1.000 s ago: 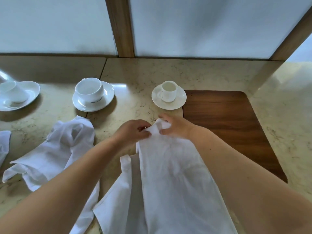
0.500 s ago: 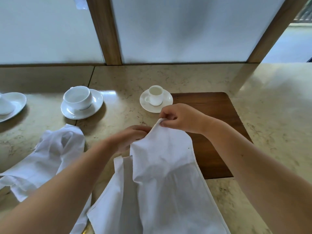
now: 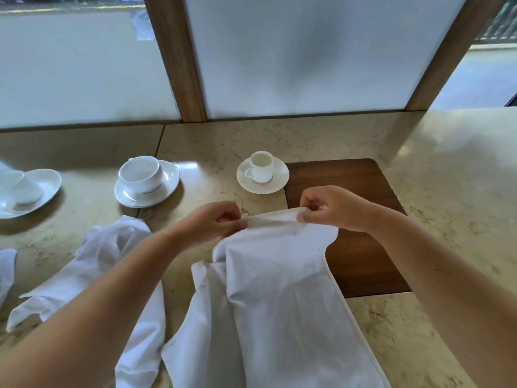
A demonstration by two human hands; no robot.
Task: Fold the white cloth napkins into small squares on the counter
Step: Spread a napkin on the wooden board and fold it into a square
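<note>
Napkin cloth (image 3: 282, 298) is pinched along its far edge by both hands, the top hem stretched between them just above the counter. The left hand (image 3: 215, 225) is closed with fingertips (image 3: 237, 223) gripping the left corner; the right hand (image 3: 330, 208) is curled shut on the right corner. The rest of the white napkin is draped toward the viewer, part over the counter and part over a dark wooden inlay (image 3: 361, 197). A second, crumpled napkin (image 3: 92, 270) is left lying on the counter to the left. The beige marble counter (image 3: 433, 191) is set with a small espresso cup (image 3: 261, 167) on a saucer (image 3: 277, 182), a wider cup (image 3: 141, 173) on its saucer, and a tipped cup (image 3: 19, 186) on a plate at far left. Frosted panels (image 3: 307, 51) framed by wooden posts (image 3: 179, 60) are seen behind.
</note>
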